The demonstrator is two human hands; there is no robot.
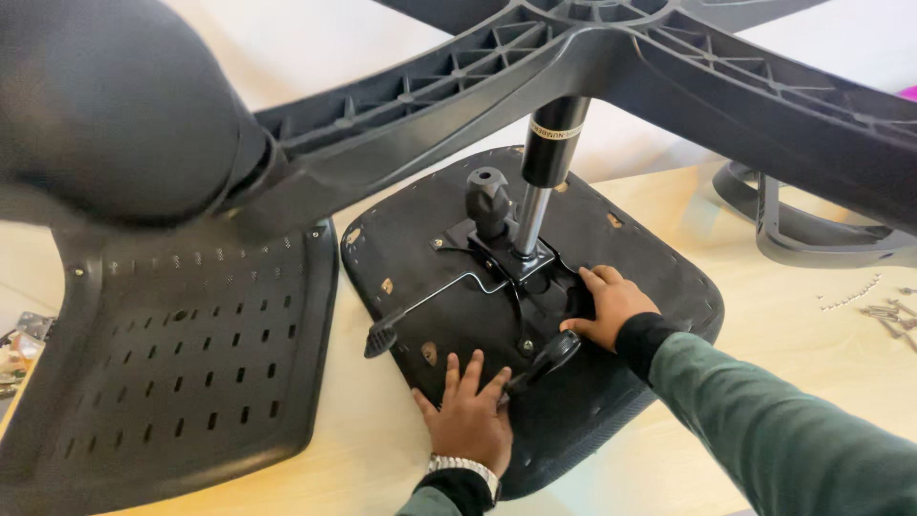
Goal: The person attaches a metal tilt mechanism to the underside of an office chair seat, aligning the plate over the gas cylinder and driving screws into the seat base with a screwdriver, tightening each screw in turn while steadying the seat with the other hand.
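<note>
Two hands flat on upturned seat, beside mechanism.

Parts I count on the table

One seat, one perforated backrest, one star base, two levers, one armrest.

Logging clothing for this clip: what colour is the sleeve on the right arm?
The sleeve is dark green, with a black cuff at the wrist, in the head view.

Item one, the only label we find: a narrow pale band label with dark print, wrapped around the black gas-lift cylinder just below the star base.
</note>
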